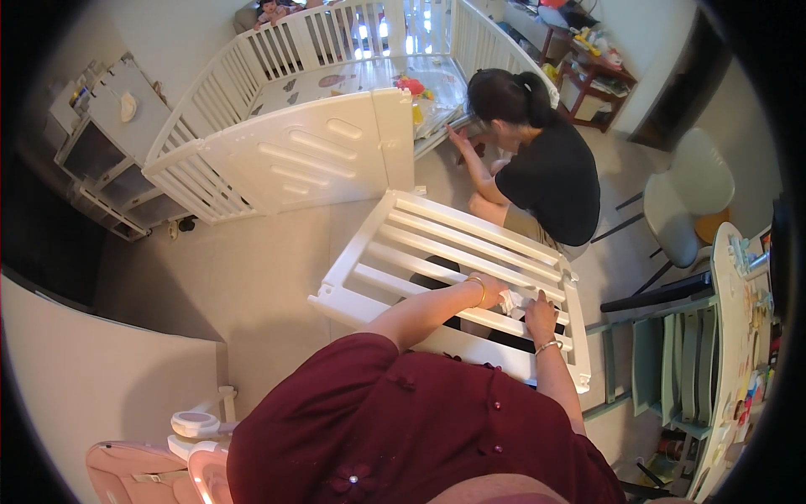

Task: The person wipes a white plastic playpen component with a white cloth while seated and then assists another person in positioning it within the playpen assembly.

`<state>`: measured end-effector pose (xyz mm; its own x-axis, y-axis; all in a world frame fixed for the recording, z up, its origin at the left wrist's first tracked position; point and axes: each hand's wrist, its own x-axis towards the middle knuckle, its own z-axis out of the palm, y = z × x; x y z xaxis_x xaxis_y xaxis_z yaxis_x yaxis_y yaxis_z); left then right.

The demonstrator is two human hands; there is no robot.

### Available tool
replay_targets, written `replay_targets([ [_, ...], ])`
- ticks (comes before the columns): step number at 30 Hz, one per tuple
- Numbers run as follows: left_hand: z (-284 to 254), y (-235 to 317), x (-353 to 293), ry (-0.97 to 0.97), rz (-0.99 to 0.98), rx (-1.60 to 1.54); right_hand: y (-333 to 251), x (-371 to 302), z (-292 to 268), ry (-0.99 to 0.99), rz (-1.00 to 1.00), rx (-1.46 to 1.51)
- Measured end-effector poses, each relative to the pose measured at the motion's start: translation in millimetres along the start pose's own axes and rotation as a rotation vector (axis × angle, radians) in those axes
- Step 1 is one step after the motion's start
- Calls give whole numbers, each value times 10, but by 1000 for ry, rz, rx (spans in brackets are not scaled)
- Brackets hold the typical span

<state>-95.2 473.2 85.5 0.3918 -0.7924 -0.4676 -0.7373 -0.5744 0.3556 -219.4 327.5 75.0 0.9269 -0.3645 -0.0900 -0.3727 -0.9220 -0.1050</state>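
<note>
A white slatted playpen panel (357, 256) lies tilted across my lap and knees. My left hand (489, 291), a gold bangle at its wrist, is closed at a crumpled white cloth or wipe (510, 302) pressed against one of the middle slats. To its right, my right hand (541, 319) has its fingers curled over a slat near the panel's right end. Part of the cloth lies between the two hands, and the left fingertips are partly hidden.
A white playpen (319, 151) with a patterned mat stands ahead. A person in a black shirt (550, 176) crouches beside its opening. A grey chair (688, 193) and a table (726, 353) stand at right, a pink high chair (138, 475) at lower left. A child (273, 12) is at the far side.
</note>
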Motion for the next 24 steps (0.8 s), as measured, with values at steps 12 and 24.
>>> replay_targets([
  [12, -107, 245, 208, 39, 23, 212, 379, 261, 287, -25, -333, 90],
  [24, -53, 25, 121, -29, 105, 75, 304, 234, 288, 10, -159, 292],
])
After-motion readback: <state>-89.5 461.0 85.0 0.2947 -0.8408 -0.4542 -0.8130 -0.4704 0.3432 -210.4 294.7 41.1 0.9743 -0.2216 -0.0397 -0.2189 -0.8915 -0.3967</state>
